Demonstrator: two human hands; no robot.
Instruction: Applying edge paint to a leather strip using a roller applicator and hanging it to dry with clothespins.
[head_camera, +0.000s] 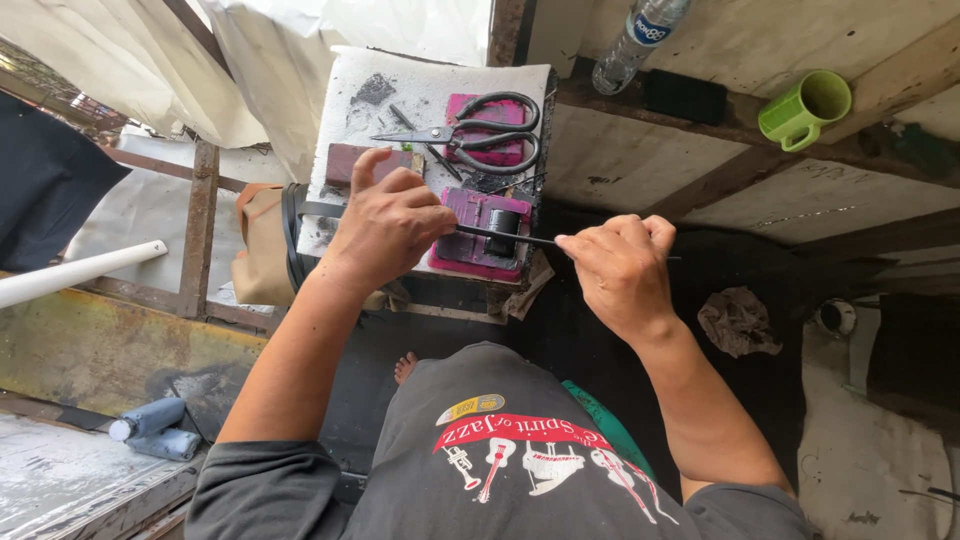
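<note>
From the head camera, looking down, the left hand (385, 225) rests palm-down on a white, soot-stained work block (370, 130), its fingers curled loosely over the near edge of a magenta rectangular pad (478, 232), pressing rather than gripping. On that pad sits a small black loop-shaped piece (502, 228). The right hand (622, 268) is closed in a pinch around a thin black rod (505, 236) that runs leftward across the pad and through or just beside the black piece; which of the two cannot be told. Behind the left hand lie large black-handled scissors (480, 132) on a second magenta pad (487, 125). Well apart on a wooden beam stand a green plastic mug (803, 108) and a clear plastic bottle (632, 45).
</note>
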